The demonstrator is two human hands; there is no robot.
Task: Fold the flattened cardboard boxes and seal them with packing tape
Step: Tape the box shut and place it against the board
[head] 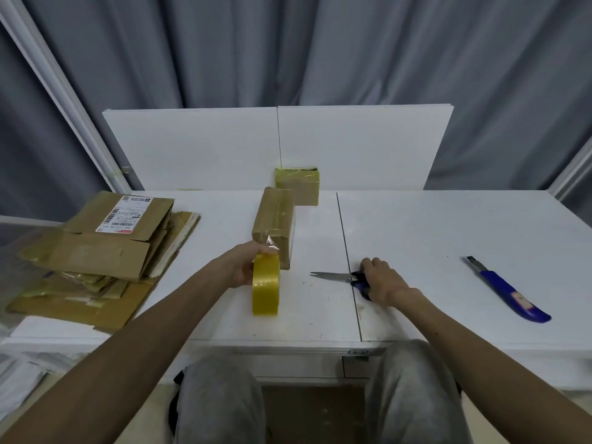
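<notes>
Head view, tape roll (265,285): yellow, translucent, held upright on edge just before the near end of the box.
Left hand (245,267): fingers wrapped round the top of the roll; a crinkled clear strip reaches from it to the box.
Box (275,222): brown, folded shut, long and narrow, glossy tape along its top — mid-table (448,251).
Second box (299,187): taped, just behind, against the white backboard (368,145).
Right hand (381,278): fingers curled over the blue handles of the scissors (334,276) — blades together, pointing left.
Flattened cardboard (99,248): stacked at the left, top sheet labelled.
Knife (507,291): blue, far right.
</notes>
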